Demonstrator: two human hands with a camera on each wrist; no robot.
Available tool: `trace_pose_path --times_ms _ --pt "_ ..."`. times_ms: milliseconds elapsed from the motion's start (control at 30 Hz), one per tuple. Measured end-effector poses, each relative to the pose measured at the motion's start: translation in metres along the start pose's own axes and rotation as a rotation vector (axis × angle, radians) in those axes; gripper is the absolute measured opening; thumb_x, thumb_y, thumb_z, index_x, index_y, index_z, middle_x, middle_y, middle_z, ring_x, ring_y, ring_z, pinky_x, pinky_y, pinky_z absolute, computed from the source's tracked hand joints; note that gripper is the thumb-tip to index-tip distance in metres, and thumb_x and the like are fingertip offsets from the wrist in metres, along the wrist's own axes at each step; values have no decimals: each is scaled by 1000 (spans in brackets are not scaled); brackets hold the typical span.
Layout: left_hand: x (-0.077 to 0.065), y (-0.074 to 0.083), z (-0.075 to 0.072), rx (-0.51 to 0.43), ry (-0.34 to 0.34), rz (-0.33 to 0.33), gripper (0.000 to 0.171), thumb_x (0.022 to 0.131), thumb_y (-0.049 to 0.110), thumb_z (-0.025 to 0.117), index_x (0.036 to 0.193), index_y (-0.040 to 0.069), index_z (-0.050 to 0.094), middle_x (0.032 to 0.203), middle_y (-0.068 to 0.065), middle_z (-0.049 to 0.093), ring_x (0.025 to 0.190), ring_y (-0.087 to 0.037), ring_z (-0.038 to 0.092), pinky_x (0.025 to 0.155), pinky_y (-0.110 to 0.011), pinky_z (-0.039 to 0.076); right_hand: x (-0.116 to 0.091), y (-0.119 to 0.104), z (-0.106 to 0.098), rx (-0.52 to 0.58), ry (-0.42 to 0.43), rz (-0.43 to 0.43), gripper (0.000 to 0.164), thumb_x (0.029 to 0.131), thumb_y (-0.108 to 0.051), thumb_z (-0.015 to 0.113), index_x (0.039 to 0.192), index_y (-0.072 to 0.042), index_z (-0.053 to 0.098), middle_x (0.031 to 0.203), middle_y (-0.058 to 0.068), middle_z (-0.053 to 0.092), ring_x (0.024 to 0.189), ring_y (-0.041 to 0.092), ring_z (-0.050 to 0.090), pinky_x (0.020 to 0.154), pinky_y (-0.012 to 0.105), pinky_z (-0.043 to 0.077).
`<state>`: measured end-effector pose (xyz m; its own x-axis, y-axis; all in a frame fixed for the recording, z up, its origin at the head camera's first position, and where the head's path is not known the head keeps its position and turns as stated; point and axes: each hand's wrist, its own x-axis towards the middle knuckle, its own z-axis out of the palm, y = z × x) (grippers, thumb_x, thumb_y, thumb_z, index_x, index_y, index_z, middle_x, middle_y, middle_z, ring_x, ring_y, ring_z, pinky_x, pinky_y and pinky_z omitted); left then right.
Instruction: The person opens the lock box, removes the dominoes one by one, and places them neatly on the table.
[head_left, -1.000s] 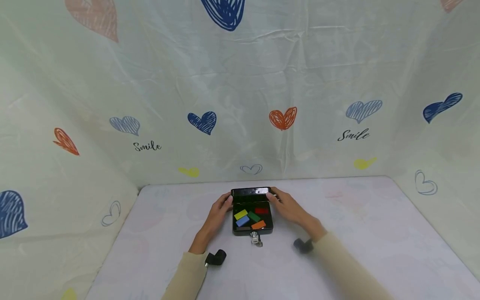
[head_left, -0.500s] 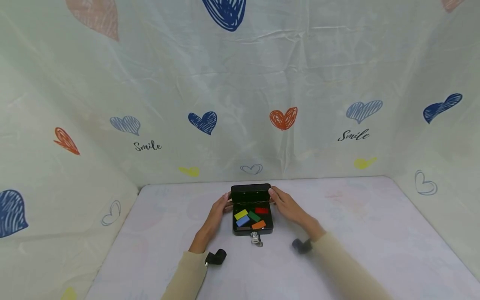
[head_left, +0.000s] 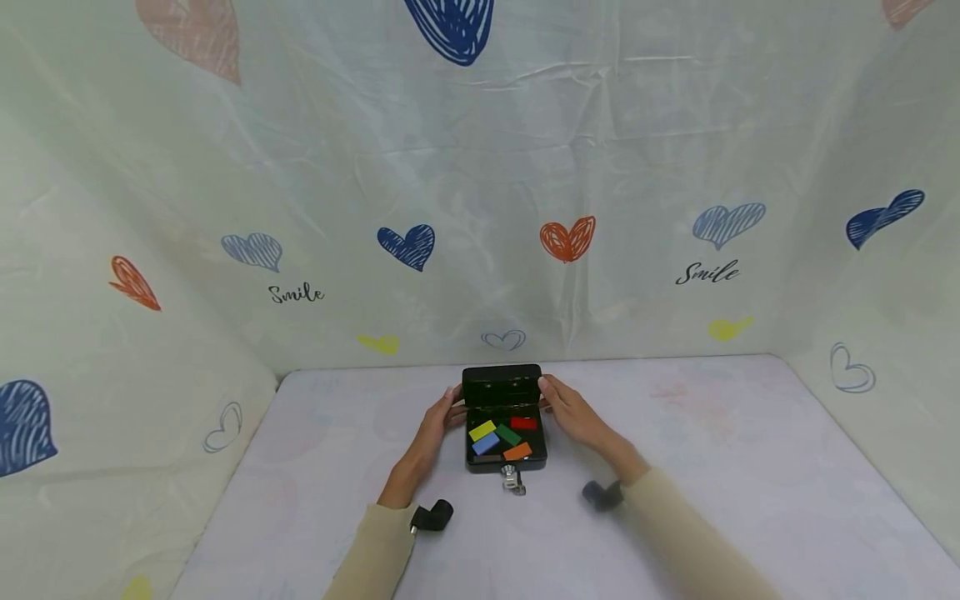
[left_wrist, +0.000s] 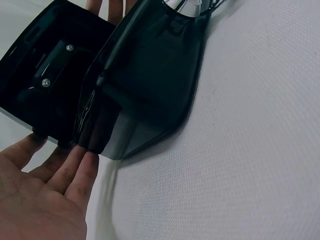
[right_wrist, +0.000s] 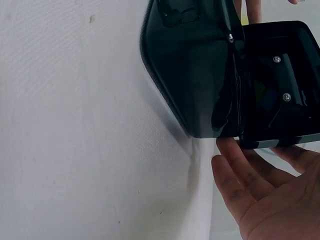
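A small black lockbox [head_left: 506, 467] stands on the table with its lid [head_left: 501, 383] raised, inner side facing me. Inside lie several small blocks: a yellow block [head_left: 482, 430], a blue block [head_left: 486, 443], a green block [head_left: 508, 434], an orange block [head_left: 517, 451] and a red block [head_left: 523, 423]. A silver lock [head_left: 510, 477] with a key hangs at its front. My left hand [head_left: 426, 435] touches the left side near the hinge with extended fingers [left_wrist: 81, 180]. At the right, my right hand [head_left: 581, 417] has its relaxed fingers [right_wrist: 245, 172] against the lid's side.
The box rests on a white-covered table [head_left: 315, 467]. A pale curtain [head_left: 480, 167] printed with hearts rises behind and at both sides. Each wrist carries a small black camera, one on the left wrist [head_left: 432, 515] and one on the right [head_left: 602, 495].
The lid has swung up and back, and its inside shows fully now. Both hands stayed at its sides, the right hand shifting slightly with the lid. The blocks have not moved.
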<state>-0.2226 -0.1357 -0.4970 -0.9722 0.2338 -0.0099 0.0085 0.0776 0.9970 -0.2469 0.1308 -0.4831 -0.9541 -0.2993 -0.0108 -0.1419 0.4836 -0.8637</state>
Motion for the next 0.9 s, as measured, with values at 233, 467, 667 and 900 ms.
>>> trace_pose_path --times_ms 233,467,667,900 --pt "0 -2 0 -14 -14 10 61 118 31 15 163 -8 27 163 -32 36 145 -49 43 125 -63 32 1 0 2 2 -10 23 63 117 -40 30 160 6 35 143 29 59 121 40 66 110 56 54" --pt "0 -1 0 -18 -23 12 62 118 33 15 164 -6 26 164 -31 35 145 -48 43 126 -63 30 2 1 3 16 -5 52 65 117 -42 32 162 5 33 143 28 59 119 38 66 109 55 55" --pt "1 0 -1 -29 -30 5 63 118 36 16 164 -5 26 165 -30 34 145 -48 42 127 -63 29 3 0 2 19 0 40 60 117 -40 32 160 2 37 141 26 61 117 36 67 107 53 57" --pt "1 0 -2 -32 -33 -25 67 117 43 15 166 -2 25 166 -27 34 146 -45 42 128 -61 29 5 2 3 30 0 10 55 117 -36 32 155 3 43 138 26 62 114 36 67 103 52 58"
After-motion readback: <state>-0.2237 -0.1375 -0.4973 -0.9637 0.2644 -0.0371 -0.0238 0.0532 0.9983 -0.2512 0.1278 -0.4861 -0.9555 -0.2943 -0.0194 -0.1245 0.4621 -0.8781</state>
